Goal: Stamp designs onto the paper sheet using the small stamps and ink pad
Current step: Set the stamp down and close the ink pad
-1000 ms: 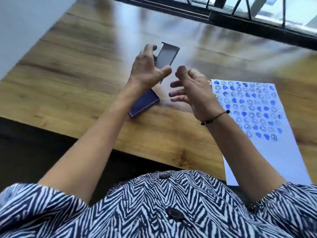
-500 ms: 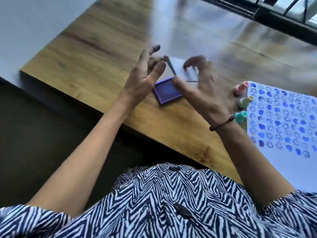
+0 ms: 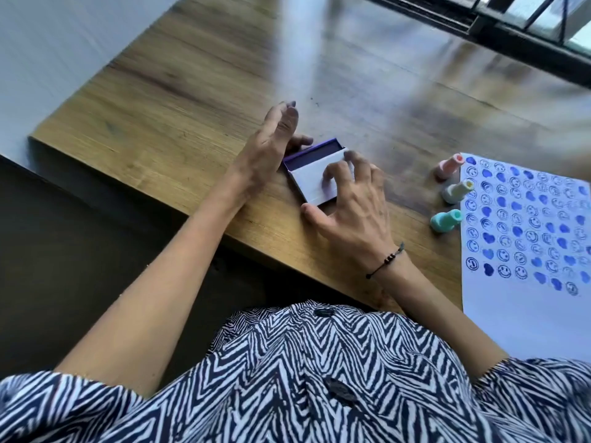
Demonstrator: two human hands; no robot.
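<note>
At frame centre, the ink pad (image 3: 315,169) is seen on the wooden surface (image 3: 192,100), its white lid pressed under the right hand (image 3: 355,206) fingers (image 3: 335,177). The left hand (image 3: 271,145), loosely spread, touches its left edge, gripping nothing.

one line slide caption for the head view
Right hand lowers the white lid onto the purple ink pad beside three pastel stamps.

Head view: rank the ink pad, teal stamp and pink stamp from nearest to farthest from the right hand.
1. ink pad, under the right hand fingertips, toward the left.
2. teal stamp, lying to the hand's right, beside the paper's edge.
3. pink stamp, farther up and right, at the paper's top corner.
</note>
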